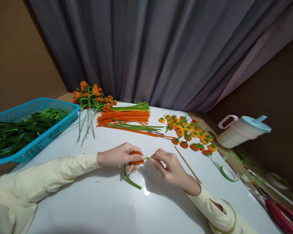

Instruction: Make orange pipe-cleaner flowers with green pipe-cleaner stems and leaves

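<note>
My left hand (pixel 123 155) is closed round an orange pipe-cleaner flower head (pixel 137 158) above the white table (pixel 92 201). A green pipe cleaner (pixel 130 180) hangs from the flower and curves down to the right. On the flower's right side a short green end sticks out, and the fingertips of my right hand (pixel 167 165) pinch it. Both hands are close together, with the flower between them. Beyond them lies a bundle of orange pipe cleaners (pixel 127 116), with green pipe cleaners (pixel 134 127) in front.
A blue basket (pixel 34 148) of green leaves stands at left. Finished orange flowers (pixel 95 94) lie at the back. Small yellow-orange flowers (pixel 180 125), a thin stick (pixel 187 164), green tape (pixel 229 174), a lidded cup (pixel 244 130) and red-handled scissors (pixel 280 214) are at right.
</note>
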